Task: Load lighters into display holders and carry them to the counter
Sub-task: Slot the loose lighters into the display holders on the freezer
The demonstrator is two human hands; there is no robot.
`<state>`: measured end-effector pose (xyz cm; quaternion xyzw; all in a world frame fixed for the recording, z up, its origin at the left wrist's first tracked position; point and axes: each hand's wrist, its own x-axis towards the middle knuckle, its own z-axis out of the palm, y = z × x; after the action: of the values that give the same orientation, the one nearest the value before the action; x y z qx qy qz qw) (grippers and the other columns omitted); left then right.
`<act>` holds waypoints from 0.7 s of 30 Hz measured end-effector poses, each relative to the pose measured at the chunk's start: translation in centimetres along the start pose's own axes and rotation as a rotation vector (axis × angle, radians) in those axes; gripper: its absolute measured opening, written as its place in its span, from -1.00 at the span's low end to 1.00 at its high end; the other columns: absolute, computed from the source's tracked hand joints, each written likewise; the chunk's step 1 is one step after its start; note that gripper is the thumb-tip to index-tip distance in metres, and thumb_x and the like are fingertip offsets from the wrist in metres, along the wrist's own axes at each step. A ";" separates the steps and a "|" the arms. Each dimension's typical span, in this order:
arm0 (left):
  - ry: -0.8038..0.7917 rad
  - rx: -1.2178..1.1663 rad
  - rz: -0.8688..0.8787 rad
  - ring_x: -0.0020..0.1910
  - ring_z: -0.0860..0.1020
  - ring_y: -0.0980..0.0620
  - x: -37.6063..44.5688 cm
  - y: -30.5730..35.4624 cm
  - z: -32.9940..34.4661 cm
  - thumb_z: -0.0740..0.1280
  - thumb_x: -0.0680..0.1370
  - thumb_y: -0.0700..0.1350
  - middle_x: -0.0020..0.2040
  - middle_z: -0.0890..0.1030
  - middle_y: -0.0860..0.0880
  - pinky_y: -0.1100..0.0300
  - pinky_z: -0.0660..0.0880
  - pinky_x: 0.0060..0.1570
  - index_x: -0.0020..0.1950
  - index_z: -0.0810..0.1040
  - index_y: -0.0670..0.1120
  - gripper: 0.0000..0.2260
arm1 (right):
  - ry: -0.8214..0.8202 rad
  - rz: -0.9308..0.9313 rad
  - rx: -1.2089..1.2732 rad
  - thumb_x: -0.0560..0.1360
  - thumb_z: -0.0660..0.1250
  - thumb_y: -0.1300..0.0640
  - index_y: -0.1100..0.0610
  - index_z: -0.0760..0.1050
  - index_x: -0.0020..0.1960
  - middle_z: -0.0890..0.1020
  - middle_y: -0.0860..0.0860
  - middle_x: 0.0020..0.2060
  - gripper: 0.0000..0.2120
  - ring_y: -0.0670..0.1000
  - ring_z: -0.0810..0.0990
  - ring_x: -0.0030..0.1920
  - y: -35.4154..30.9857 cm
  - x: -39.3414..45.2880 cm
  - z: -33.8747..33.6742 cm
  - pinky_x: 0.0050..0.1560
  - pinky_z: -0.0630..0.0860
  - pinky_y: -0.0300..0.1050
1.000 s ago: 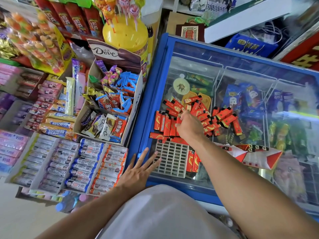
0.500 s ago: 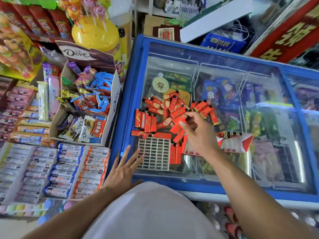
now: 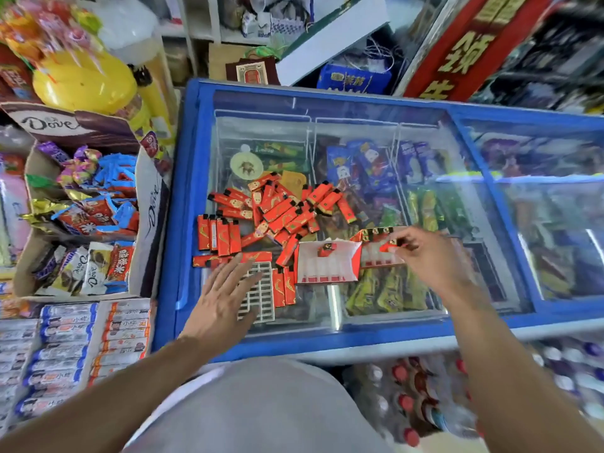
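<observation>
Several red lighters [image 3: 277, 210] lie in a loose pile on the freezer's glass lid, with a neat row at the pile's left. A white grid holder [image 3: 263, 299] lies in front of them. My left hand [image 3: 222, 299] rests flat on the grid's left part, fingers spread, holding nothing. A white-and-red display box [image 3: 327, 266] sits right of the grid with one lighter [image 3: 327, 249] standing in it. My right hand [image 3: 431, 256] pinches a red lighter [image 3: 389, 246] over a second display box [image 3: 376, 256], which it partly hides.
The freezer has a blue frame [image 3: 183, 191] and sliding glass panes over ice creams. A Dove chocolate carton [image 3: 147, 223] and gum trays [image 3: 65, 354] stand to the left. Bottles [image 3: 408, 403] sit below the freezer's front edge.
My right hand left the lighter pile and moved right, now holding a lighter over the display boxes. My left hand moved from the freezer's edge onto the grid holder.
</observation>
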<state>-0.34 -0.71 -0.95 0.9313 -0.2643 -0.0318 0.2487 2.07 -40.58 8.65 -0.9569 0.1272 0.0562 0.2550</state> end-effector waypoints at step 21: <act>-0.454 0.331 0.097 0.55 -0.44 -0.08 5.7 6.3 1.2 0.19 0.63 0.15 0.60 -0.36 -0.06 -0.09 -0.27 0.57 0.65 -0.16 0.03 -0.28 | 0.003 -0.129 -0.239 0.58 0.36 -0.01 -0.08 0.59 0.25 0.70 -0.09 0.09 -0.75 -0.06 0.68 -0.03 0.5 1.3 3.0 -0.14 0.47 -0.23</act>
<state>1.33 -8.78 1.41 0.9147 -0.3589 -0.1838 0.0288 3.06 -39.75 5.66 -0.9867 0.0583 0.0530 0.1420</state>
